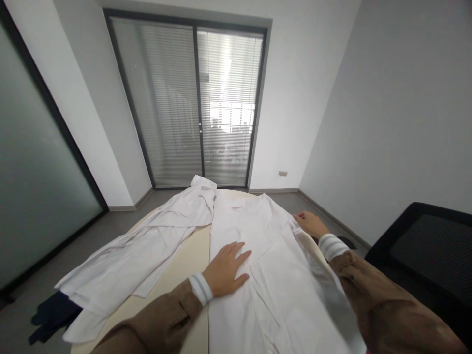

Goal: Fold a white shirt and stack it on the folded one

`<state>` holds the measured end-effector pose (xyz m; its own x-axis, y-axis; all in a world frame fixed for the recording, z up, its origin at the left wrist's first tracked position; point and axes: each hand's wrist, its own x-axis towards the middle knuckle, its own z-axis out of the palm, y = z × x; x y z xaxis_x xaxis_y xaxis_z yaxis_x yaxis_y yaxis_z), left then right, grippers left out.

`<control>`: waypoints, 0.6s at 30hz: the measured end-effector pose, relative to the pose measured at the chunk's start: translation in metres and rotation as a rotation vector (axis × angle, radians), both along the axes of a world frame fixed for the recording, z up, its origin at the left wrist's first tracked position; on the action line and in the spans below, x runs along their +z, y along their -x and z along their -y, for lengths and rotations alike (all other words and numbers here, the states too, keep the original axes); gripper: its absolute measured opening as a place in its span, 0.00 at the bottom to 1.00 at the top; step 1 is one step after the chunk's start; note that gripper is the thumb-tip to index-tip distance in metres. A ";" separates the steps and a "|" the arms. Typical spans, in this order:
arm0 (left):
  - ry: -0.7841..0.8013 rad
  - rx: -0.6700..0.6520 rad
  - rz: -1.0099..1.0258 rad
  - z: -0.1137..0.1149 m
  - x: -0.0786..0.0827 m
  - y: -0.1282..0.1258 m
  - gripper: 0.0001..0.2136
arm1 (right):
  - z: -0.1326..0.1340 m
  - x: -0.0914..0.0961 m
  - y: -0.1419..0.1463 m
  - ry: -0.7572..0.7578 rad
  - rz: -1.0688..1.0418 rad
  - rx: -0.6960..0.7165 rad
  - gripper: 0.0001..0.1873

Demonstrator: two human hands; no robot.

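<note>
A white garment (273, 275), like a lab coat, lies spread flat on a pale round table (184, 265). My left hand (226, 268) rests palm down on its middle, fingers stretched flat. My right hand (311, 223) lies at the garment's right edge, fingers curled on the cloth there. A second white garment (147, 250) lies crumpled to the left, draped over the table's left rim. Both my arms wear brown sleeves with white striped cuffs.
A black chair (424, 250) stands close on the right. Dark cloth (51, 314) lies on the floor at lower left. Glass sliding doors with blinds (199, 108) face me; a glass wall runs along the left.
</note>
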<state>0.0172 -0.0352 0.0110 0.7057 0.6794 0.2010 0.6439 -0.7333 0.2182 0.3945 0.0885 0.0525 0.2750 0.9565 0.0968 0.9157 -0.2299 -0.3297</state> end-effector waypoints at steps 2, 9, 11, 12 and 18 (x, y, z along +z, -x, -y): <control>0.020 -0.021 -0.034 -0.009 -0.004 -0.006 0.32 | -0.002 -0.009 -0.006 0.004 -0.031 0.055 0.18; 0.070 0.024 -0.069 -0.014 -0.016 -0.009 0.29 | -0.009 -0.028 0.010 -0.071 0.007 0.134 0.19; 0.065 0.036 -0.060 -0.013 -0.015 -0.009 0.29 | -0.010 -0.029 0.015 -0.093 0.041 0.117 0.15; 0.061 0.042 -0.057 -0.012 -0.014 -0.009 0.29 | -0.010 -0.029 0.016 -0.104 0.068 0.091 0.14; 0.052 0.052 -0.070 -0.012 -0.014 -0.011 0.28 | -0.012 -0.027 0.027 -0.047 0.237 -0.024 0.12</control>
<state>0.0280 -0.0236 -0.0030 0.6803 0.7237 0.1160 0.6959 -0.6875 0.2078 0.3675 0.1008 0.0255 0.2620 0.9429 0.2058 0.9632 -0.2421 -0.1169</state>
